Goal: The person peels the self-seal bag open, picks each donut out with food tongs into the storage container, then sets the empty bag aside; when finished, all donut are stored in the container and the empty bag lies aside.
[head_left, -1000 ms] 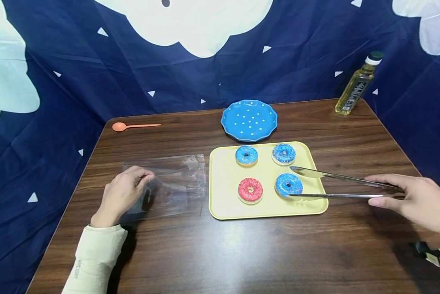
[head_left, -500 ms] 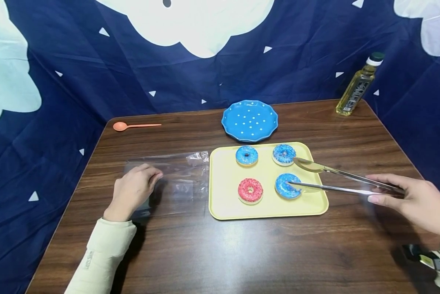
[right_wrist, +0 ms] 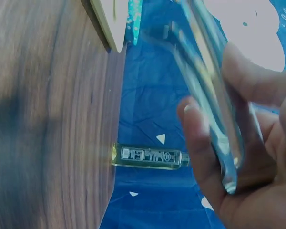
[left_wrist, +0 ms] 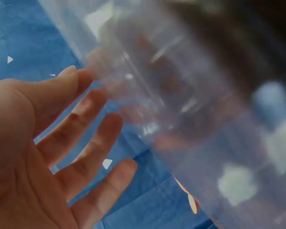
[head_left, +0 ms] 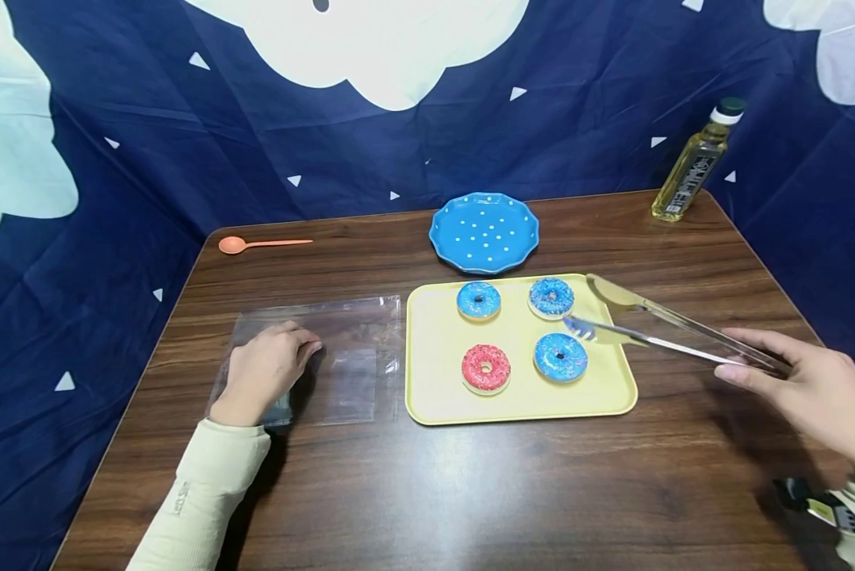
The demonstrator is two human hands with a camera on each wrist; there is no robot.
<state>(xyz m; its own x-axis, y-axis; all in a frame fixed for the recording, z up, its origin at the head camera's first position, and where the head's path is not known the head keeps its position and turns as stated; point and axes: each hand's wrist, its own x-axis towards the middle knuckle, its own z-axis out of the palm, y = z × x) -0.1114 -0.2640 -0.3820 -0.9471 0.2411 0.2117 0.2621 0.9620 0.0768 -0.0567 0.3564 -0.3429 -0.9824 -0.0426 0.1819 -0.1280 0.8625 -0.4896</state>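
Note:
My left hand point(head_left: 274, 369) pinches a clear plastic bag point(head_left: 352, 373) between thumb and forefinger; in the left wrist view the bag point(left_wrist: 200, 124) looks blurred and fills the right side. My right hand point(head_left: 806, 388) grips metal tongs point(head_left: 684, 325) near their hinged end. Their arms stand apart over the right side of a yellow tray point(head_left: 435, 404), with nothing between the tips. On the tray lie a red donut point(head_left: 486, 369) and three blue donuts, at front right point(head_left: 560, 357), back right point(head_left: 551, 298) and back left point(head_left: 479, 300). The right wrist view shows the tongs point(right_wrist: 205, 81) close up.
Behind the tray stands a blue dotted plate point(head_left: 485, 234). An orange spoon point(head_left: 263, 244) lies at the back left of the brown table point(head_left: 456, 492). A bottle of yellow oil point(head_left: 692, 174) is at the back right corner. A dark blue curtain point(head_left: 370, 151) hangs behind.
The tongs have moved up and away from the front right blue donut, which stays on the tray. My left hand has shifted a little to the right over the bag.

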